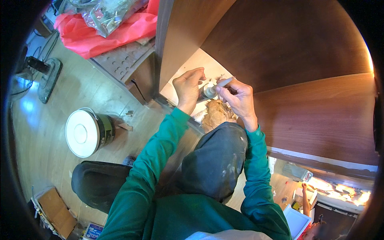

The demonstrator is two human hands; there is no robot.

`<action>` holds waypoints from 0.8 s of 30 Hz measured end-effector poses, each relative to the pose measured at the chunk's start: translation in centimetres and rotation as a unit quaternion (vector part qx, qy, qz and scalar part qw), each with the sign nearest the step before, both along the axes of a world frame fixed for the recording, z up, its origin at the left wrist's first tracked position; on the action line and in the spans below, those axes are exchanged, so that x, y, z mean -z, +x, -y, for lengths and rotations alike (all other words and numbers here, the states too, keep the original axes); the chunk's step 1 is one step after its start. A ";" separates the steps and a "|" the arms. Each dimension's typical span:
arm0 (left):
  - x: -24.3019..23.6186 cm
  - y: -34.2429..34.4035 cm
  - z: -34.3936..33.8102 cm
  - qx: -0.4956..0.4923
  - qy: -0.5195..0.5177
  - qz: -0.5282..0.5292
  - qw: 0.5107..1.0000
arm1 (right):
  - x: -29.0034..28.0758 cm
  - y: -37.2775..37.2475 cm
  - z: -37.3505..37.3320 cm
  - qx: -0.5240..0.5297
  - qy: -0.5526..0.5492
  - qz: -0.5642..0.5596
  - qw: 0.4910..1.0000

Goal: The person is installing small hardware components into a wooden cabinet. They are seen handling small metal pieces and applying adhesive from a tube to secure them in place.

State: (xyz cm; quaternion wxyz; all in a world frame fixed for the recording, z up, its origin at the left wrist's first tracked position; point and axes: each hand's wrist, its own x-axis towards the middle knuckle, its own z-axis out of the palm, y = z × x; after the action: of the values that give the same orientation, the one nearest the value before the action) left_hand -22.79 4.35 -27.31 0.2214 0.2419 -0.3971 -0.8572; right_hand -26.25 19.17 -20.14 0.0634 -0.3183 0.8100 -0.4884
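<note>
Both arms in green sleeves reach forward over my knee into an open wooden cabinet (188, 28). The fingers of my left hand (188, 90) are curled and pressed together; whatever they hold, if anything, is hidden. My right hand (240, 100) pinches a small pale, flat piece with a tapered end (224, 83); I cannot tell its exact kind. Between the hands is a small container with a white top (209, 92), tilted and partly covered by the right fingertips; whether they touch it is unclear. Below it lies a crumpled tan wrapping (217, 115), close to the right wrist.
A lidded white-topped bucket (82, 134) stands on the floor at left. Past it are a fan base (50, 80) and a cardboard piece (56, 212). Red sheeting (108, 32) covers a perforated step (124, 64). Another person's arm (306, 200) shows at lower right, near a white tray (296, 220).
</note>
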 end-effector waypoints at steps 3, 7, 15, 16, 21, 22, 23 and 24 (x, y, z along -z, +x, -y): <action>0.6 -1.0 -1.0 0.003 0.030 -0.021 0.999 | -0.3 0.3 0.0 0.021 -0.072 0.012 0.997; 0.6 -1.4 -0.3 -0.016 0.007 0.003 1.000 | -2.9 1.6 -1.2 0.075 -0.144 0.066 0.984; -1.2 -0.1 2.5 0.121 0.217 -0.056 0.967 | -3.5 1.1 -3.5 0.059 -0.343 0.239 0.907; -1.2 -0.1 2.6 0.138 0.263 -0.063 0.953 | -3.7 1.2 -3.4 0.035 -0.369 0.257 0.892; -1.6 0.3 2.8 0.180 0.319 -0.132 0.921 | -4.8 1.7 -3.1 -0.035 -0.459 0.326 0.826; -1.8 0.3 2.9 0.188 0.318 -0.145 0.918 | -4.6 1.0 -3.7 -0.033 -0.428 0.309 0.848; -1.9 0.2 3.0 0.189 0.314 -0.155 0.917 | -4.0 0.7 -3.6 -0.008 -0.405 0.272 0.873; -2.0 0.3 3.0 0.191 0.313 -0.164 0.916 | -3.7 0.6 -3.3 0.020 -0.379 0.235 0.895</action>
State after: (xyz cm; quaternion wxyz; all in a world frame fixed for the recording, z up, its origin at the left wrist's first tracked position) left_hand -22.51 1.31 -25.30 0.0288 0.0744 -0.1048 -0.9913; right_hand -25.67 22.50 -16.44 0.1169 -0.1775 0.5315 -0.8199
